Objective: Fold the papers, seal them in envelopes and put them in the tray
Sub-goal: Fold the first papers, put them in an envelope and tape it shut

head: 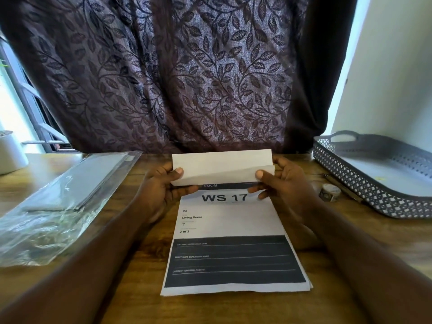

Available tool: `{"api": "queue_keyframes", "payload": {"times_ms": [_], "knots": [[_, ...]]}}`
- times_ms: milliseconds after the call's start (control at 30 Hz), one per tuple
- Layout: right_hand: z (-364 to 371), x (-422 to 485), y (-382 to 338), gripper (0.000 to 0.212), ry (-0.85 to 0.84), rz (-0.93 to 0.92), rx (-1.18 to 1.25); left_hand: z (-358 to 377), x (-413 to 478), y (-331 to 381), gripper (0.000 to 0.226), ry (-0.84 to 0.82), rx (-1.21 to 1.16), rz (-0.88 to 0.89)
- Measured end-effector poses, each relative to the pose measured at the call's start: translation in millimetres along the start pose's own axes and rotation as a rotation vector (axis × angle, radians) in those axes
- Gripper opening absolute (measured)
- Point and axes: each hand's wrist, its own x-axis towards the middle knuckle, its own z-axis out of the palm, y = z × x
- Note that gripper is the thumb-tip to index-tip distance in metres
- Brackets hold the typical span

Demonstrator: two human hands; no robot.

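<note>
Wooden table (140,300), dark leaf-pattern curtain (187,78) behind, white wall (385,78) right. Left hand (161,188) and right hand (287,183) pinch folded paper (222,167) by ends, above stack of printed sheets (231,249). Grey tray (364,190) far right; plastic packet (70,195) left, perhaps envelopes.

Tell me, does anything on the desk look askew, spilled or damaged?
Only the folded paper, pinched between left hand and right hand: at its right end the layers gape and their edges do not line up. The stack, plastic bag and tray look fine; nothing spilled.
</note>
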Motion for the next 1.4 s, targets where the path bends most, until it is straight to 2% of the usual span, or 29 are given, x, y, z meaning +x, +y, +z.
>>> {"api": "queue_keyframes", "payload": {"times_ms": [33, 133, 233, 367, 500, 600, 700, 767, 867, 900, 967, 1067, 1167, 1300, 1400], "knots": [[-0.7, 0.1, 0.1, 0.041, 0.033, -0.001, -0.007, 1.2, -0.2, -1.7, 0.018, -0.002, -0.013, 0.006], [-2.6, 0.2, 1.3, 0.033, 0.094, -0.010, -0.034, 2.9, -2.1, -4.5, 0.038, -0.053, 0.007, 0.050], [-2.6, 0.5, 0.7, 0.029, 0.114, -0.016, -0.044, 1.9, -3.3, -5.8, 0.029, -0.144, 0.080, 0.053], [-3.4, 2.7, 0.4, 0.023, 0.113, -0.023, -0.020, 4.0, -1.6, -6.7, 0.043, -0.148, 0.246, 0.075], [-2.0, 3.6, 0.0, 0.013, 0.135, -0.031, 0.049, 6.1, -2.9, -7.5, 0.041, -0.162, 0.336, 0.119], [-1.1, 0.6, -0.9, 0.025, 0.149, -0.031, 0.173, 9.2, -4.9, -9.8, 0.042, -0.165, 0.336, 0.132], [9.9, -6.0, -4.4, 0.052, 0.019, -0.008, 0.326, 18.0, -10.9, -12.0, 0.042, -0.153, 0.205, 0.116], [25.3, -10.5, -5.8, 0.060, -0.086, 0.027, 0.253, 27.4, -17.4, -14.9, 0.043, -0.154, 0.161, 0.120], [49.3, -16.3, -4.5, 0.047, -0.208, 0.086, 0.050, 45.2, -26.8, -21.2, 0.046, -0.182, 0.147, 0.144], [55.5, -18.4, -4.2, 0.043, -0.230, 0.114, 0.029, 50.1, -29.7, -23.4, 0.048, -0.194, 0.146, 0.145], [61.9, -21.1, -2.0, 0.048, -0.237, 0.169, 0.072, 56.5, -33.7, -27.1, 0.048, -0.213, 0.126, 0.134], [62.3, -21.4, 2.7, 0.059, -0.218, 0.191, 0.148, 58.1, -35.4, -30.0, 0.039, -0.221, 0.096, 0.121], [56.7, -16.7, 2.2, 0.057, -0.136, 0.184, 0.218, 56.9, -30.5, -28.2, 0.032, -0.209, 0.106, 0.130], [44.0, -8.5, -1.0, 0.054, 0.018, 0.115, 0.325, 51.6, -23.3, -22.6, 0.044, -0.183, 0.151, 0.110], [37.2, -5.2, -0.3, 0.057, 0.104, 0.119, 0.442, 46.3, -21.5, -20.1, 0.038, -0.178, 0.172, 0.088]]}}
